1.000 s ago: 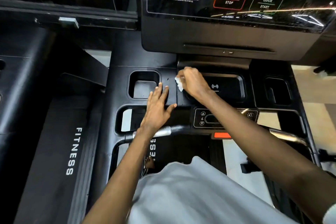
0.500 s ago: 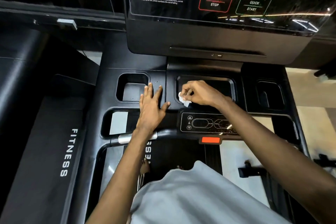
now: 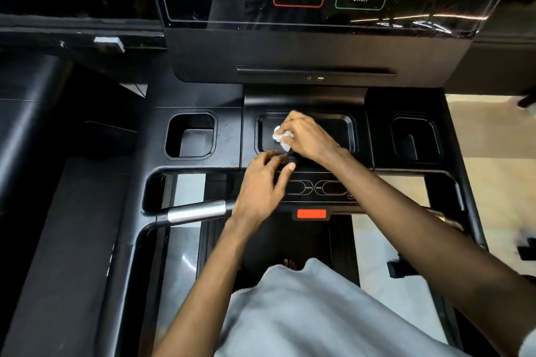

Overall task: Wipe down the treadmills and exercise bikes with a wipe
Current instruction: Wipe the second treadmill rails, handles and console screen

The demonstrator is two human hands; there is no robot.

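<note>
Cut off by the top edge: the treadmill point(image 3: 200, 95) screen point(image 3: 246, 11), with only INCLINE, PAUSE/STOP and QUICK START readable. Small print at upper left too blurred to read; glare streaks across the upper right.

Mostly hidden under the right hand point(image 3: 310, 139): the wipe point(image 3: 280, 135), a crumpled white wad gripped in curled fingers and pressed into the left part of the tray point(image 3: 336, 127), centre of frame. Covered at its left end by the left hand point(image 3: 261, 185): the button panel point(image 3: 322, 188). Nothing held there; fingers loosely stretched and a little blurred, tips at the tray's front rim just below the right hand, thumb pointing right. Cannot tell whether the two hands touch.

In the tray: the wipe and right fingertips. In the left cup holder point(image 3: 190, 136): a pale grey patch at the bottom. In the right cup holder point(image 3: 414, 140): dark, a slot in the near wall, contents impossible to make out.

Right of the hand, bare tray floor up to the raised rim. Below the panel, a red tab point(image 3: 311, 214) at the near edge; left of it, a silver grip point(image 3: 197, 211) running under the left wrist. Lower centre, a grey shirt point(image 3: 319, 313) over the belt, toes point(image 3: 290, 264) just above it. Far left lost in shadow; far right, pale floor.
</note>
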